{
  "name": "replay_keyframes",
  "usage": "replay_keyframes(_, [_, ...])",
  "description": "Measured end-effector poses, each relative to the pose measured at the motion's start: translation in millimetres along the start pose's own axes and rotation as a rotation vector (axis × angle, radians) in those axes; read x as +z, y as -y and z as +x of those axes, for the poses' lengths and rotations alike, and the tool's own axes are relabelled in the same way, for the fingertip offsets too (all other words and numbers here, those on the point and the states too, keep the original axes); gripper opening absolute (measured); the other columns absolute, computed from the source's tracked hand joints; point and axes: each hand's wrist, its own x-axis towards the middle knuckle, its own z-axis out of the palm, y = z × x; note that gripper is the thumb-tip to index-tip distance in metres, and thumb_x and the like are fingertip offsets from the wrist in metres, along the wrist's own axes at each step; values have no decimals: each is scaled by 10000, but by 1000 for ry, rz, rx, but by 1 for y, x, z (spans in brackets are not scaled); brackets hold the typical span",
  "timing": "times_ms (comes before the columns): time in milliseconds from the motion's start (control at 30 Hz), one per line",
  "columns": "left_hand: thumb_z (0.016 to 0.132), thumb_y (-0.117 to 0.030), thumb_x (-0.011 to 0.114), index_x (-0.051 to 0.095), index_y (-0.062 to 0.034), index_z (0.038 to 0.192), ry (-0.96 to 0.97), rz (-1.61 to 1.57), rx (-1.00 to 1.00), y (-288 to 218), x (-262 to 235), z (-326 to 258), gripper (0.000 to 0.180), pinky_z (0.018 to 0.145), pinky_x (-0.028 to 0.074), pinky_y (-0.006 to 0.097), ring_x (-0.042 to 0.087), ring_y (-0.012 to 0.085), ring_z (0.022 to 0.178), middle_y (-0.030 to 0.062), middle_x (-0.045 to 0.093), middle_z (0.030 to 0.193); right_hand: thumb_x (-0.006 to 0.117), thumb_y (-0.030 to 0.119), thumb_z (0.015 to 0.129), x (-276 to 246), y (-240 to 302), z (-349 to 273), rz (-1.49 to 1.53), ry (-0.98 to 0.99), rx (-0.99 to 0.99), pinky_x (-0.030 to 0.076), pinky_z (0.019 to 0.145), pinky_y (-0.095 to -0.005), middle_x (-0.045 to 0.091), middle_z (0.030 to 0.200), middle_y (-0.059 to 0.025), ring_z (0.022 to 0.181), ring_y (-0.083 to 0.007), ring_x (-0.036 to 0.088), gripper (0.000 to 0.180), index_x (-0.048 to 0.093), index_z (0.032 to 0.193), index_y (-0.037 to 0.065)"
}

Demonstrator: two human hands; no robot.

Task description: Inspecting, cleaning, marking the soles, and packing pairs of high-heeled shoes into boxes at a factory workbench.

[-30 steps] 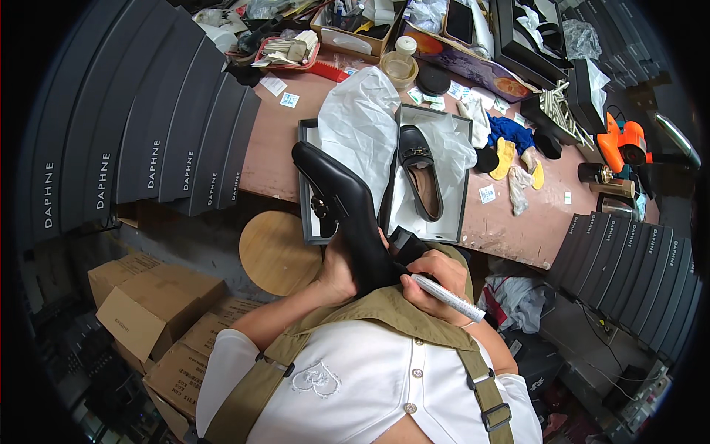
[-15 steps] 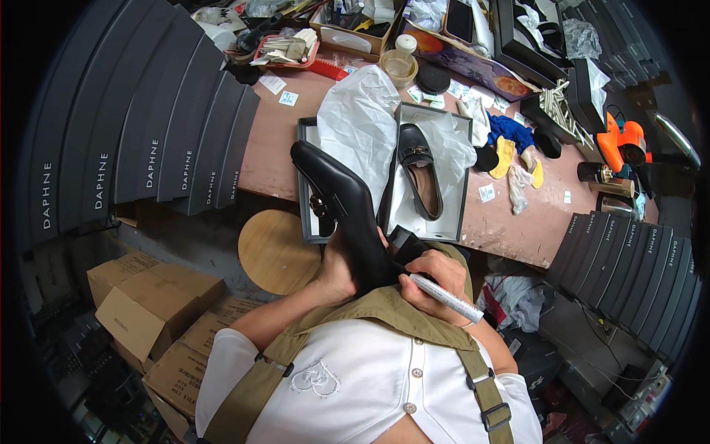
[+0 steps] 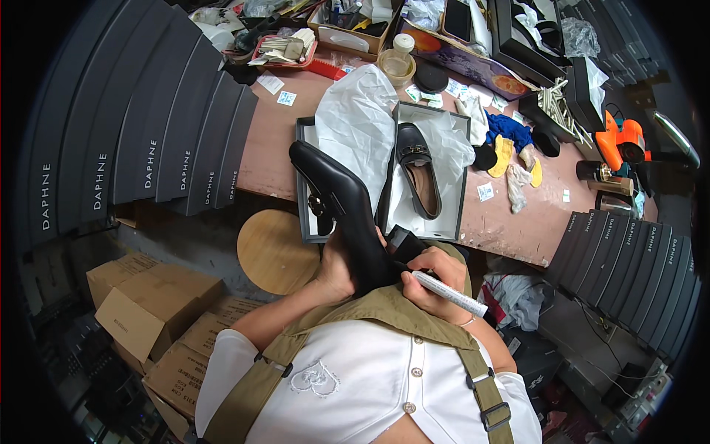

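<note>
A black heeled loafer (image 3: 342, 196) with a metal ornament is tilted over my lap, toe up and away from me. My left hand (image 3: 338, 268) wraps round it from the left, near the middle of the shoe. In my right hand (image 3: 436, 280) is a white marker pen (image 3: 460, 296), its tip end against the rear of the shoe by the block heel (image 3: 405, 243). The exact contact point is hidden by my fingers. The matching loafer (image 3: 419, 172) lies in the open shoebox (image 3: 464, 194) on white tissue paper (image 3: 355, 111).
Dark shoeboxes (image 3: 137, 126) stand stacked at the left, with more boxes (image 3: 629, 274) at the right. On the pink table (image 3: 510, 237) are yellow sponges (image 3: 503, 155), a blue cloth (image 3: 509, 132) and an orange heat-gun-like tool (image 3: 625, 140). A round stool (image 3: 277, 251) and cartons (image 3: 159, 296) are below.
The marker pen has shifted very slightly right with my right hand. My left hand keeps the same hold on the loafer, and the view has moved a little.
</note>
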Motion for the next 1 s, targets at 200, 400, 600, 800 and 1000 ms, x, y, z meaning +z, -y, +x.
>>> replay_keyframes(200, [884,-343,515,582,-5,923,5,20,27,0,-1,0,347,773,524,349,616,222,841,117,604,884,734,72,682,1,3,1,-36,21,15,420,484,-280,575,657,-83,518,-201,540,190,577,780,33])
replay_keyframes(400, [959,-337,359,536,-15,1005,-17,40,24,2,-1,0,370,754,529,344,618,227,789,123,607,854,732,82,692,2,1,-1,-21,26,8,423,481,-290,578,645,-79,514,-201,549,181,582,781,34])
replay_keyframes(600, [885,-351,511,571,-20,902,-49,32,9,-1,4,-1,337,739,518,340,597,206,814,101,591,872,733,84,693,1,2,0,-14,25,-3,420,476,-293,571,639,-80,511,-201,546,187,582,788,29])
replay_keyframes(800, [891,-363,513,579,2,954,-18,31,7,-1,1,0,377,739,531,327,620,206,809,117,618,870,723,98,735,-1,0,-2,46,-14,52,408,498,-269,581,676,-91,535,-172,547,189,574,809,9])
replay_keyframes(1000, [892,-358,514,582,21,987,-3,42,38,1,-2,2,396,739,540,328,635,215,806,138,634,872,722,91,745,-2,-3,-7,143,-78,221,396,503,-252,573,666,-59,537,-144,517,170,570,783,25])
